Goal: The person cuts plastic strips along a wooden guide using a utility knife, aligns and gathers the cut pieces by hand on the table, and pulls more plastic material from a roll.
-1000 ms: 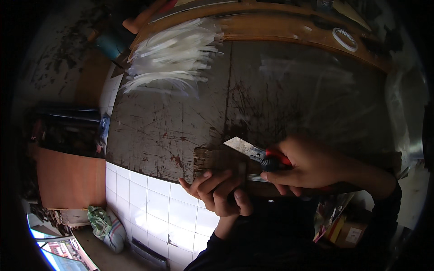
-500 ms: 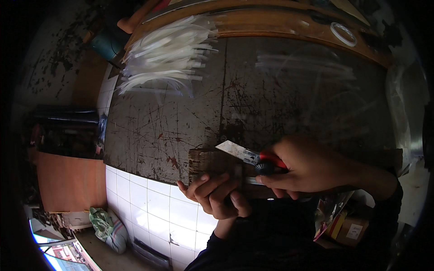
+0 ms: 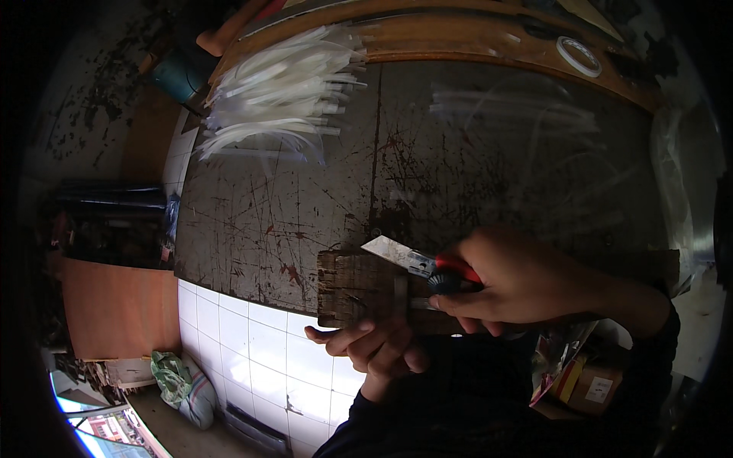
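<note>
- While the left hand [image 3: 374,343] curls its fingers loosely just below the near edge of the scored brown wooden cutting block [image 3: 359,286], what it grips, if anything, cannot be made out; the fingertips seem to touch the block's underside.
- Over the block's right end, the right hand [image 3: 527,282] is closed firmly round the red-and-black handle of a utility knife [image 3: 420,263], whose pale blade slants up and to the left across the block's top edge.
- A thin pale strip [image 3: 400,288] lies upright on the block, just beside the knife's blade.
- The block sits at the near edge of a scratched, paint-stained dark metal worktable [image 3: 305,198].
- Left of the block and lower down, white floor tiles [image 3: 252,343] show beneath the table edge.
- Far beyond the block, up and to the left, a heap of translucent white plastic strips [image 3: 282,84] rests on the table.
- Farther still, to the block's upper right, a white tape ring [image 3: 578,56] lies on an orange-brown wooden board [image 3: 458,42].
</note>
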Tool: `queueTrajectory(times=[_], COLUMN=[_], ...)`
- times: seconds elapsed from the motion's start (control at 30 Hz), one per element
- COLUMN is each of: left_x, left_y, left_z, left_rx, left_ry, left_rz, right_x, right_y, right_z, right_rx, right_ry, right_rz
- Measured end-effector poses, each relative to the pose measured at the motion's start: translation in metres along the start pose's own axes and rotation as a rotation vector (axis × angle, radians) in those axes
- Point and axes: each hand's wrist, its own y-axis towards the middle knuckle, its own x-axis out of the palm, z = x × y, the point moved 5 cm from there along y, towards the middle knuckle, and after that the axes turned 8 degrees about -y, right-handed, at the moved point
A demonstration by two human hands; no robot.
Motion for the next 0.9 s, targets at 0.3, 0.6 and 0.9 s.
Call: queueTrajectory(times=[0.3, 0.6, 0.9], left_x=[0.009, 0.004, 0.007], left_y=[-0.009, -0.001, 0.008], left_z=[0.008, 0.008, 0.01], left_rx=[0.089, -0.026, 0.156], left_ry=[0.03, 0.154, 0.168], left_rz=[0.057, -0.095, -0.138], right_x=[-0.001, 0.002, -0.007], right_y=[-0.001, 0.002, -0.041], right_z=[0.004, -0.001, 0.013], right_rx=[0.021, 0.018, 0.094], right_ry=[0.001, -0.051, -0.179], right_rz=[0.039, 0.047, 0.021])
